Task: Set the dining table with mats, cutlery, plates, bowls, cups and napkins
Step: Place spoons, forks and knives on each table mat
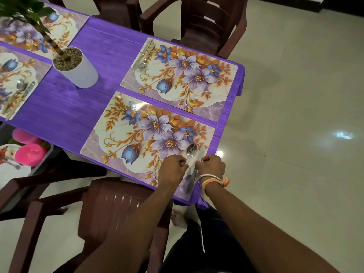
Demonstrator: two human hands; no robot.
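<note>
On the near mat [118, 134], the left hand [172, 168] pinched the spoon [192, 151] while the right hand [213, 166] pinched the knife [192, 177].

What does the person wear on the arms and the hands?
Both forearms are bare, no sleeves in view. The right hand has at its wrist a silver bangle and yellow, orange and pink thread bands with a tassel. The left hand shows no ornament.

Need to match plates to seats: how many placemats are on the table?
4. Near placemat at the front edge; far placemat just beyond it; left placemat at the frame's left edge, holding cutlery; top-left placemat behind the potted plant. Others may be out of frame.
</note>
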